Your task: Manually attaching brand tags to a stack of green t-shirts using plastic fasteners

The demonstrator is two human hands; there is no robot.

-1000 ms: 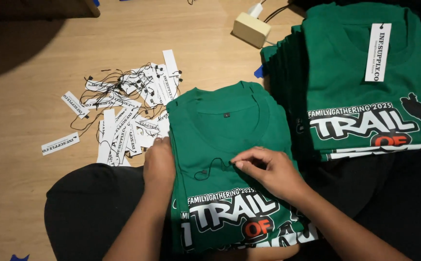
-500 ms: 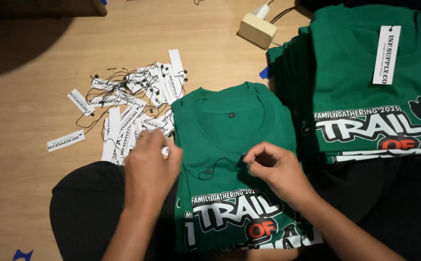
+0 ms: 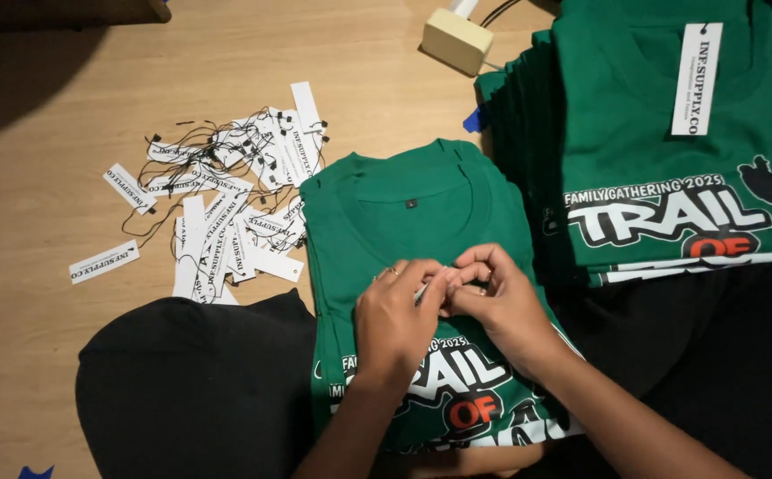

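Item: your left hand (image 3: 396, 318) and right hand (image 3: 499, 302) are meeting fingertip to fingertip over the chest of a folded green T-shirt (image 3: 412, 231); both are pinching something small between them, most of it hidden by your fingers, so what it is cannot be told.

Item: the green T-shirt is lying flat on your lap, collar pointing away from you, its white and orange print showing under your wrists.

Item: a pile of loose white paper tags (image 3: 226, 208) with thin black strings is lying on the wooden floor (image 3: 66, 177), just left of the shirt.

Item: a stack of folded green shirts (image 3: 652, 160) is sitting to the right, close beside the one in your lap; the top one is carrying a long white hang tag (image 3: 698, 78) at its collar.

Item: a cream plastic box (image 3: 457, 40) is resting on the floor beyond the stack.
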